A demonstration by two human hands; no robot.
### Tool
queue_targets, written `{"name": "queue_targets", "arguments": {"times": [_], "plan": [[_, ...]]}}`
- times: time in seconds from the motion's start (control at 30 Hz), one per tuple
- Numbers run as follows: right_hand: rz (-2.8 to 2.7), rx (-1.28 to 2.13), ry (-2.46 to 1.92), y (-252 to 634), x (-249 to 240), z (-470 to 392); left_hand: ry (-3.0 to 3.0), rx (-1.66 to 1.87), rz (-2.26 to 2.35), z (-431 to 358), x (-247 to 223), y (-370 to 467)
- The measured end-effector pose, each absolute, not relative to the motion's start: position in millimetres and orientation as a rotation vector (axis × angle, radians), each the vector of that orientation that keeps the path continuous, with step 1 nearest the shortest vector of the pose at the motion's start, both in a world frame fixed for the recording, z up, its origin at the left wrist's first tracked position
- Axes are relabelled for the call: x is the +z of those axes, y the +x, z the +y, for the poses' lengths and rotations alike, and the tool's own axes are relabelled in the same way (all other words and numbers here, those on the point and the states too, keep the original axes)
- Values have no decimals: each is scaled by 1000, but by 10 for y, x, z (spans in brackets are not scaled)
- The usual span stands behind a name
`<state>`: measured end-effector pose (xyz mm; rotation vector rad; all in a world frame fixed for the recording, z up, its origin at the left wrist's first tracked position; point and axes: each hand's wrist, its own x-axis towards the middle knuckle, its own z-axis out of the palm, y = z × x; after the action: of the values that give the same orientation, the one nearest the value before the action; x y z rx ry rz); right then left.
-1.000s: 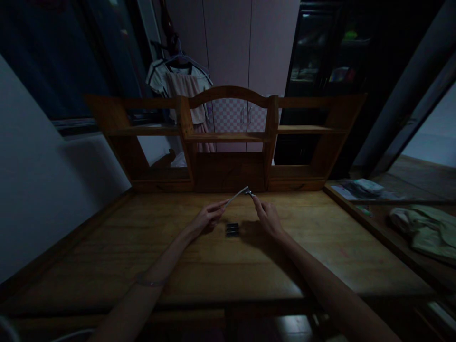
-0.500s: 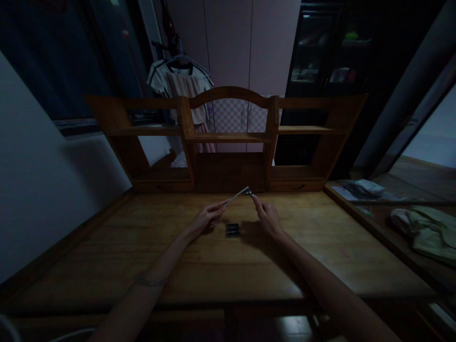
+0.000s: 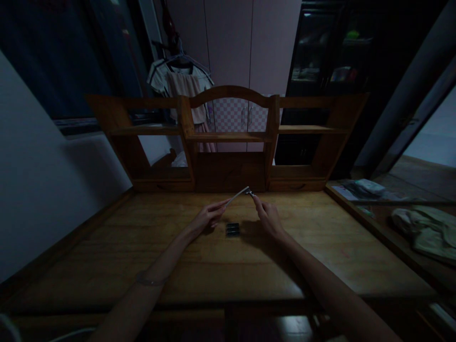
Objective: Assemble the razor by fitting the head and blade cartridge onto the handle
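Note:
My left hand (image 3: pixel 209 216) is closed on one end of a thin, pale flat strip (image 3: pixel 237 195), which slants up to the right. In my right hand (image 3: pixel 266 212) is a small razor-like tool (image 3: pixel 250 193), its dark handle pinched by thumb and fingers. The tool's head is at the far end of the strip and seems to touch it. Both hands are raised a little over the wooden desk. Between them, nearer to me, a small dark pack with several bars (image 3: pixel 232 230) lies on the desk top.
A wooden shelf unit (image 3: pixel 228 137) stands along the back of the desk (image 3: pixel 199 280). White wall (image 3: pixel 53 180) borders the left side. To the right, a lower surface holds crumpled cloth (image 3: pixel 431 232) and a plastic-wrapped item (image 3: pixel 369 186).

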<state>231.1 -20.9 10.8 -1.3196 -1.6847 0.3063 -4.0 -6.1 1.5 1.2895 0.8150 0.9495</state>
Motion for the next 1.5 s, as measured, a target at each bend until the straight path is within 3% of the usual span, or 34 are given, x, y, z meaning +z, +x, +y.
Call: {"name": "queue_targets", "arguments": {"times": [1.5], "plan": [[-1629, 412, -1145, 2326, 95, -230, 1079, 1048, 631, -4, -21, -63]]}}
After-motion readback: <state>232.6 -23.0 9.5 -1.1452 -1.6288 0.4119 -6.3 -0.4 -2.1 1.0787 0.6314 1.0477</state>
